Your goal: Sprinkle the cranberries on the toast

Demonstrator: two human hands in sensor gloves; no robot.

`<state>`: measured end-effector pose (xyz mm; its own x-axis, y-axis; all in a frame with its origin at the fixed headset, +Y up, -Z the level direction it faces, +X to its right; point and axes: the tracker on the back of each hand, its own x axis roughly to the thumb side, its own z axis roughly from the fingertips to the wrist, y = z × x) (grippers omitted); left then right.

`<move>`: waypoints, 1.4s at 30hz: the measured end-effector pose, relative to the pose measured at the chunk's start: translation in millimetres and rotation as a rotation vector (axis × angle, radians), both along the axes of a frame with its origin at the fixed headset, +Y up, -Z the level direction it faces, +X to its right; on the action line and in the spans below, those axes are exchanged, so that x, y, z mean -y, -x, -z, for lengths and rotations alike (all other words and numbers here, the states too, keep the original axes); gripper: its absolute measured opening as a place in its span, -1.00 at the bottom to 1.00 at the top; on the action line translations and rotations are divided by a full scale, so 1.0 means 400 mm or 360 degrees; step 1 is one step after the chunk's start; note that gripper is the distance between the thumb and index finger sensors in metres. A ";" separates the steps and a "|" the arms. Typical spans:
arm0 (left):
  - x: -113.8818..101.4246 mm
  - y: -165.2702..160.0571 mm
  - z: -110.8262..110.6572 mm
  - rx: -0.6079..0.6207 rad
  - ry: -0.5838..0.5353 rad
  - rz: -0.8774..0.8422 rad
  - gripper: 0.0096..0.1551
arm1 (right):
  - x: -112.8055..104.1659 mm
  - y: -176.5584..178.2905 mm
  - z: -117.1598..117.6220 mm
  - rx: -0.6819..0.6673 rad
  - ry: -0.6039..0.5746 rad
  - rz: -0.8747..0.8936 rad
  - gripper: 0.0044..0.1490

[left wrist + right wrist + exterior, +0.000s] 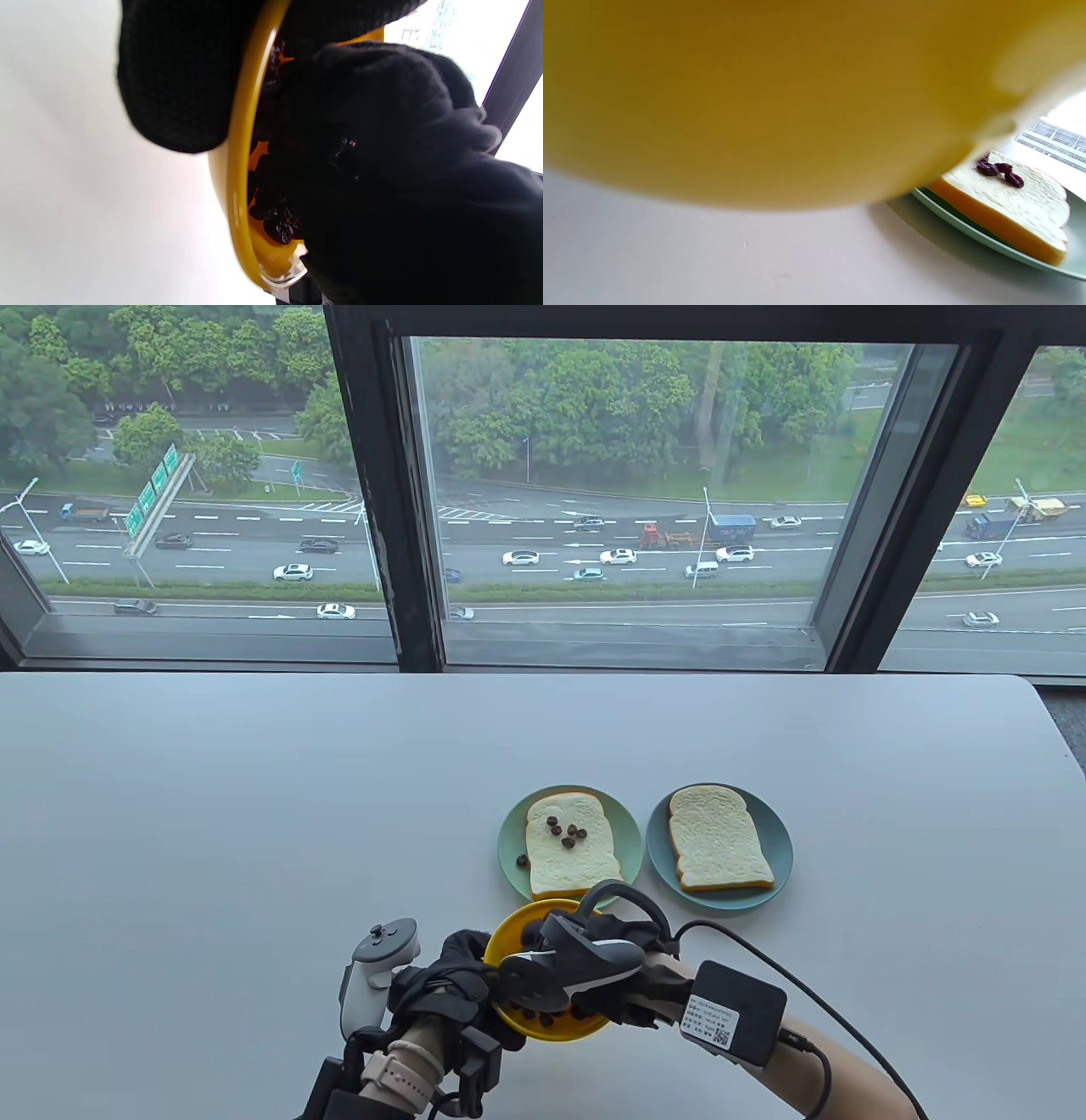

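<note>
A yellow bowl of dark cranberries stands near the table's front edge. My left hand grips its left rim; in the left wrist view my fingers wrap over the rim. My right hand reaches down into the bowl among the cranberries; its fingertips are hidden. Behind the bowl, the left toast lies on a green plate with several cranberries on it. The right toast on a blue plate is bare.
One cranberry lies on the green plate beside the left toast. In the right wrist view the bowl's outer wall fills most of the frame, with the left toast beyond it. A window runs behind the table's far edge.
</note>
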<state>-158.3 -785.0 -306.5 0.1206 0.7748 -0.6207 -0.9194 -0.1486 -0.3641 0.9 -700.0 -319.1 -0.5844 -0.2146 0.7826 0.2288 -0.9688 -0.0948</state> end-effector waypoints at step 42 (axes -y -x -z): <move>0.035 -0.004 -0.004 0.0103 0.0107 0.0034 -0.30 | 0.085 -0.009 0.412 0.0640 0.0324 0.0351 -0.55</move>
<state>-156.8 -798.9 -304.8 0.1781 0.7282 -0.6618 -0.8975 -0.1555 -0.4127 4.4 -734.1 -484.0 -0.8627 0.0818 0.4990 -0.0041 -0.9879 0.1549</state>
